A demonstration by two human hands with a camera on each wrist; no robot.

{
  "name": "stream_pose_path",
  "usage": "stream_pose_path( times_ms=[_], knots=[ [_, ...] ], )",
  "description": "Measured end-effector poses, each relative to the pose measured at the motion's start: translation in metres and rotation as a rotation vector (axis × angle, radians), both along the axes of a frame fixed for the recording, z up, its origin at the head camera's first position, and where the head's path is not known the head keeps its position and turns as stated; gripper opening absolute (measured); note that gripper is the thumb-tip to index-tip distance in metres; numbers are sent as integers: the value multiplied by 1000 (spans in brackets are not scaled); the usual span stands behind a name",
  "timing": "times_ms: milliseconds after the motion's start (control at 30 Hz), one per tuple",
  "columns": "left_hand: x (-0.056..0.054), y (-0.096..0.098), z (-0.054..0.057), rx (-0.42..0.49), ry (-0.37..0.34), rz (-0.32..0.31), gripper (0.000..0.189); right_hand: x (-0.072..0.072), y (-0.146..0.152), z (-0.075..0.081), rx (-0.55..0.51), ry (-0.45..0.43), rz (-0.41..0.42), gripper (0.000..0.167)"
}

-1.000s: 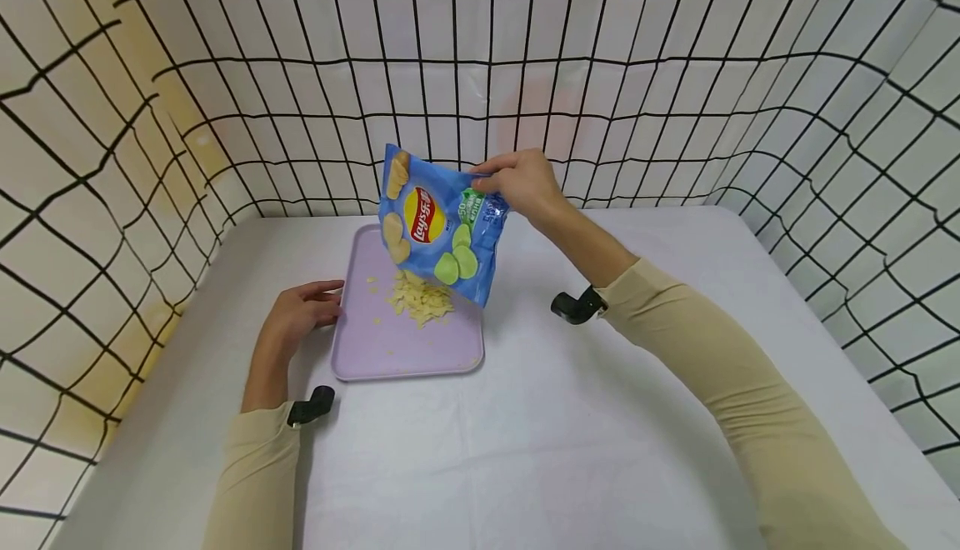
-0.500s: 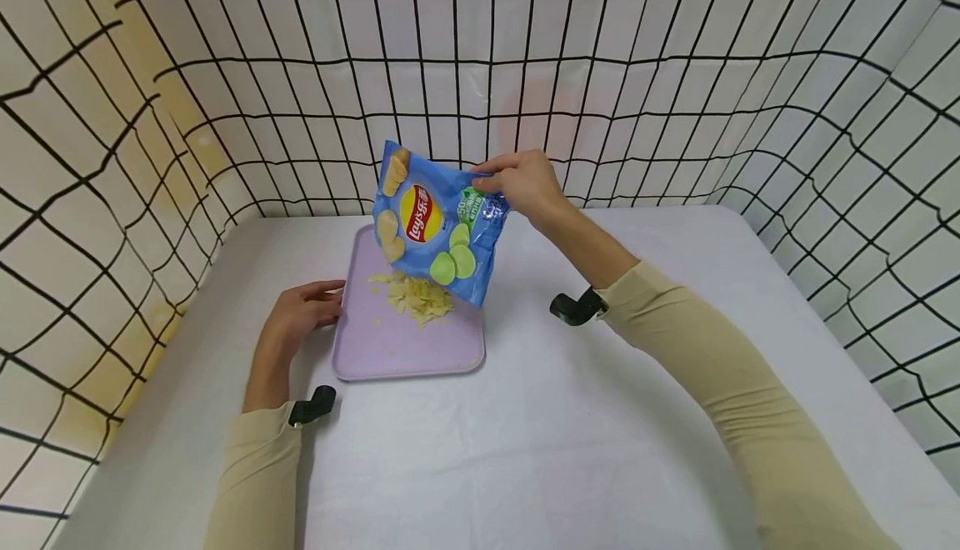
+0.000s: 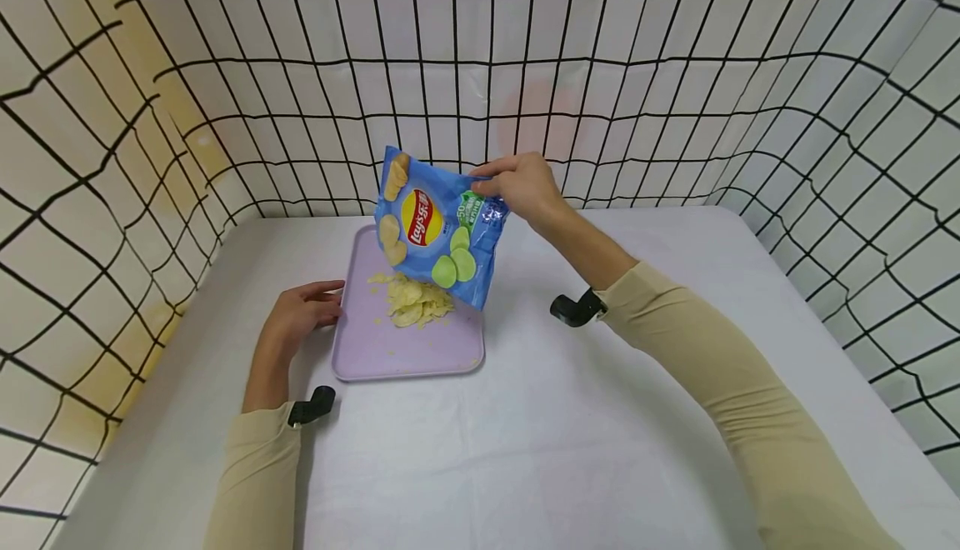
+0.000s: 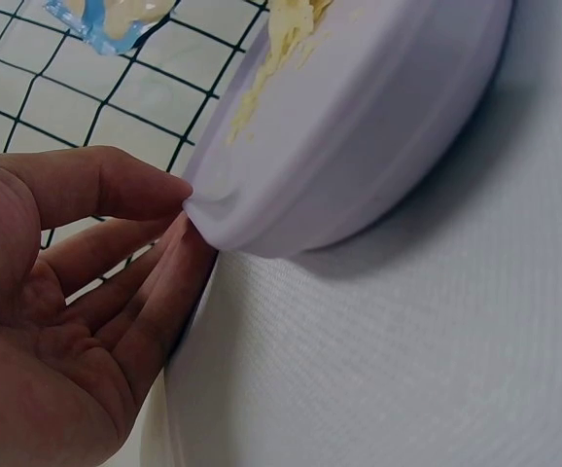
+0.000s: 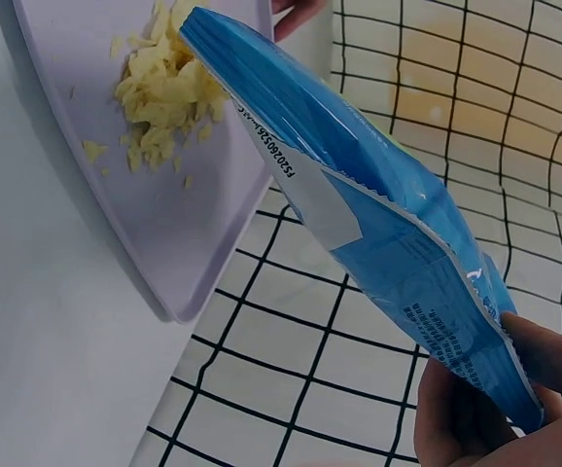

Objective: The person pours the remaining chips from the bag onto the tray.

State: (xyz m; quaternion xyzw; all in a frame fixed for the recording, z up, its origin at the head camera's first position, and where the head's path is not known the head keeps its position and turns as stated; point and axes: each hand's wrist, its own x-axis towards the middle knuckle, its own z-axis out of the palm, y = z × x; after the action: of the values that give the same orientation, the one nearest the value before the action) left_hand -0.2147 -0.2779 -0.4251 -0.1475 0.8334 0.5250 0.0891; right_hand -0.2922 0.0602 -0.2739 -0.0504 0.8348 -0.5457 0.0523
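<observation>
My right hand (image 3: 527,187) pinches a blue Lay's potato chip bag (image 3: 438,229) by its upper right corner. The bag hangs tilted above the lilac tray (image 3: 405,360), hiding the tray's far right part. Beneath its lower edge lies a heap of pale yellow potato chips (image 3: 418,303), with small crumbs around it. In the right wrist view, thumb and fingers hold the narrow end of the bag (image 5: 359,214). My left hand (image 3: 300,315) is at the tray's left side; in the left wrist view its thumb and fingers pinch the tray rim (image 4: 262,229).
The tray stands on a white-covered table (image 3: 570,442). Black wire mesh (image 3: 487,58) encloses the back and both sides, close behind the bag. A black wrist camera (image 3: 577,308) sits on the right sleeve, and another camera (image 3: 312,405) on the left.
More chips lie on the tray, and the heap looks larger with bigger pieces. The bag rose slightly, then dipped again. The left hand has stayed in place.
</observation>
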Motion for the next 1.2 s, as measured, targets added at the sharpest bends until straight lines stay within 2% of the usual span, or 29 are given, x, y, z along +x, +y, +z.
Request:
stream_pose_path(
  times_ms=[200,400,833,1200],
  knots=[
    [0,-1,1,-4,-4,-5,55,1,0,3,-9,18,13,28],
    [0,0,2,-8,-14,8,56,3,-1,7,27,-9,56,31],
    [1,1,1,-3,3,-1,54,1,1,8,11,-18,35,31],
    [1,2,1,5,8,5,54,1,-2,5,-9,16,32,29]
  ],
)
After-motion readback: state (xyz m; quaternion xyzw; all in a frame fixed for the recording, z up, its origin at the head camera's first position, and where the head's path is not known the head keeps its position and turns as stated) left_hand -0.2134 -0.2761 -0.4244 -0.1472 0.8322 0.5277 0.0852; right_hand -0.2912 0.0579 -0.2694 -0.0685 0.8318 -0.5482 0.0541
